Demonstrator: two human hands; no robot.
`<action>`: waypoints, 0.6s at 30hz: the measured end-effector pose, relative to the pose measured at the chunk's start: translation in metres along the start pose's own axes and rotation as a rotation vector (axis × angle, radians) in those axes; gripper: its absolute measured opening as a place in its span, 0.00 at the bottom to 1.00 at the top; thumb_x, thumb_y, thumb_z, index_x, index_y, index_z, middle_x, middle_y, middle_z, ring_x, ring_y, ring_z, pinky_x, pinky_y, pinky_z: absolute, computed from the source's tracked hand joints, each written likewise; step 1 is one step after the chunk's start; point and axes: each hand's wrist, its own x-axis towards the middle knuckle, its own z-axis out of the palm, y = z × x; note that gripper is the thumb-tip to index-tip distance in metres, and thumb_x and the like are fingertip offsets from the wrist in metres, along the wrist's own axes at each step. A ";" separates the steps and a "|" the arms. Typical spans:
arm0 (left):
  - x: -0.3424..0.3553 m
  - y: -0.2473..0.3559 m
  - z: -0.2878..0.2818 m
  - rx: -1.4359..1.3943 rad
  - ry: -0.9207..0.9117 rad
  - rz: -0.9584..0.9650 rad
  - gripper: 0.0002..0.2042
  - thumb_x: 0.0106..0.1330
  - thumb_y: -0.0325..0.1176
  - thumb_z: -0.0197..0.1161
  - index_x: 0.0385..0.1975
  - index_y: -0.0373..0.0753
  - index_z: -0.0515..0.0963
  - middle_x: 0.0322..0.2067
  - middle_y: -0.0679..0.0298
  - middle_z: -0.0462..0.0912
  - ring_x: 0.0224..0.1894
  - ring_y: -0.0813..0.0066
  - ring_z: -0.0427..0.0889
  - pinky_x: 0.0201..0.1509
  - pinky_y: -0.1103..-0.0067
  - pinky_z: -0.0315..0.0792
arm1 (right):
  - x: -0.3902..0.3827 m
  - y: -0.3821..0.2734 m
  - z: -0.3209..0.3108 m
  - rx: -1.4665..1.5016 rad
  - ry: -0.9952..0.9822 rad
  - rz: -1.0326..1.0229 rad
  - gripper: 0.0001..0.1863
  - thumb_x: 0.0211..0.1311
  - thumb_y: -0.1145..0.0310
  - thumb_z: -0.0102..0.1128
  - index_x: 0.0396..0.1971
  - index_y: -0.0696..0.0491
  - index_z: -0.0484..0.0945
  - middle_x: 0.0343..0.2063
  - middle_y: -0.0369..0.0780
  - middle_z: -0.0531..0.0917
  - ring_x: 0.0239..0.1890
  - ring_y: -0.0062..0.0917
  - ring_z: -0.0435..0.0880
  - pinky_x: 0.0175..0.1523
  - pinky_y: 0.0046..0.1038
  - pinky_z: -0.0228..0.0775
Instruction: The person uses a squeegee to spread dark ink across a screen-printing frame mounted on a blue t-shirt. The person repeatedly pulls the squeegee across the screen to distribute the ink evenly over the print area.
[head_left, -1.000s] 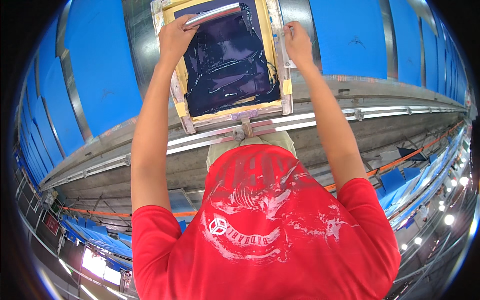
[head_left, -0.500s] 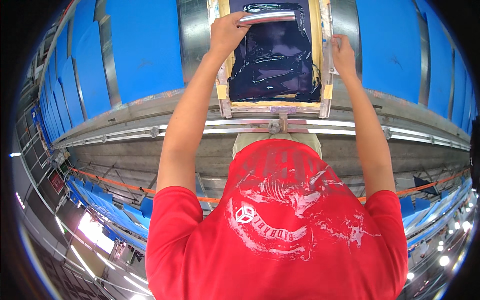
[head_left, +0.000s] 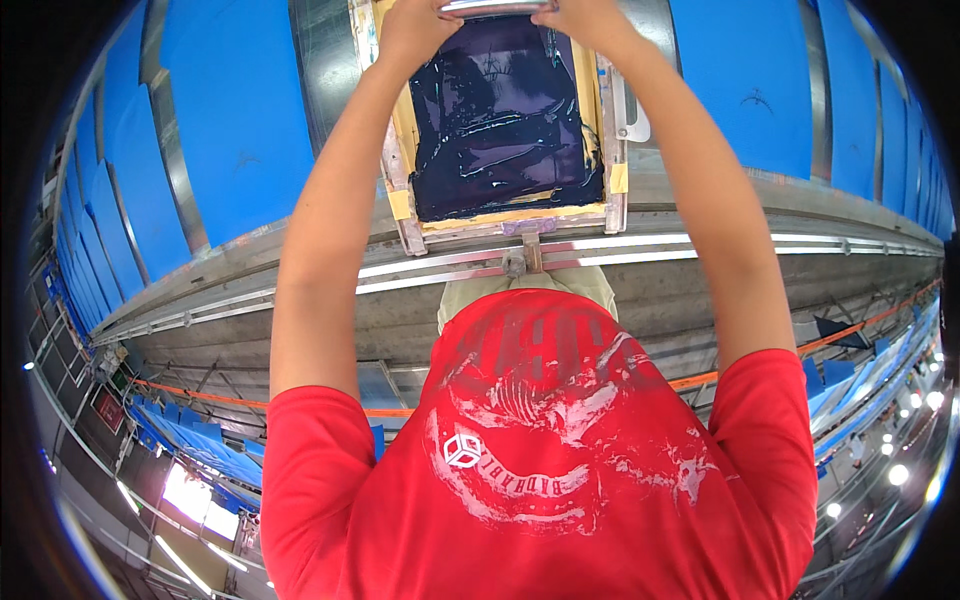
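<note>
A silver metal squeegee (head_left: 495, 8) lies across the far end of a screen-printing frame (head_left: 616, 205), cut off by the top of the picture. My left hand (head_left: 415, 30) is closed on its left end, and my right hand (head_left: 592, 22) grips its right end. Both arms are stretched out ahead. Below the squeegee, thick dark ink (head_left: 500, 135) coats the mesh, with glossy ridges and streaks. Yellowish tape (head_left: 585, 95) lines the inside of the frame. The squeegee's lower edge is mostly out of view.
Flat blue panels (head_left: 235, 100) lie along the long table on the left, and more blue panels (head_left: 745, 90) lie on the right. A metal rail (head_left: 660, 245) runs along the table's near edge, with a clamp (head_left: 515, 262) at the frame's near end.
My right hand has left the frame's right side and taken hold of the squeegee's right end. The squeegee has moved farther away, and the whole view has shifted slightly.
</note>
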 end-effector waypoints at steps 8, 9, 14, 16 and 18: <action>-0.138 0.060 0.002 -0.088 -0.047 -0.031 0.15 0.56 0.22 0.67 0.42 0.47 0.87 0.43 0.63 0.89 0.45 0.60 0.88 0.45 0.70 0.81 | -0.144 -0.024 0.090 0.092 0.259 -0.108 0.19 0.52 0.78 0.67 0.47 0.56 0.82 0.49 0.45 0.84 0.54 0.41 0.82 0.59 0.39 0.75; -0.158 0.064 0.002 -0.079 -0.030 -0.007 0.15 0.55 0.21 0.67 0.41 0.46 0.87 0.43 0.64 0.89 0.46 0.61 0.88 0.46 0.69 0.81 | -0.161 -0.031 0.096 0.084 0.237 -0.086 0.21 0.51 0.79 0.68 0.48 0.56 0.81 0.49 0.44 0.84 0.55 0.40 0.81 0.60 0.38 0.75; -0.182 0.077 -0.011 -0.075 -0.034 0.023 0.16 0.53 0.20 0.67 0.41 0.45 0.87 0.44 0.65 0.89 0.48 0.62 0.87 0.49 0.70 0.80 | -0.184 -0.047 0.095 0.103 0.204 -0.069 0.23 0.50 0.79 0.69 0.50 0.55 0.81 0.50 0.45 0.84 0.55 0.40 0.80 0.61 0.38 0.75; -0.164 0.069 -0.017 -0.129 -0.048 0.034 0.16 0.54 0.21 0.68 0.42 0.45 0.87 0.44 0.64 0.89 0.49 0.63 0.87 0.50 0.71 0.80 | -0.173 -0.043 0.089 0.078 0.225 -0.103 0.21 0.53 0.77 0.67 0.50 0.55 0.81 0.50 0.45 0.83 0.55 0.41 0.80 0.61 0.39 0.74; -0.126 0.058 -0.017 -0.155 -0.036 -0.019 0.16 0.56 0.24 0.71 0.45 0.48 0.87 0.45 0.65 0.89 0.47 0.62 0.87 0.50 0.72 0.80 | -0.130 -0.024 0.074 0.043 0.276 -0.163 0.20 0.56 0.75 0.65 0.50 0.55 0.81 0.50 0.46 0.83 0.55 0.42 0.80 0.62 0.40 0.74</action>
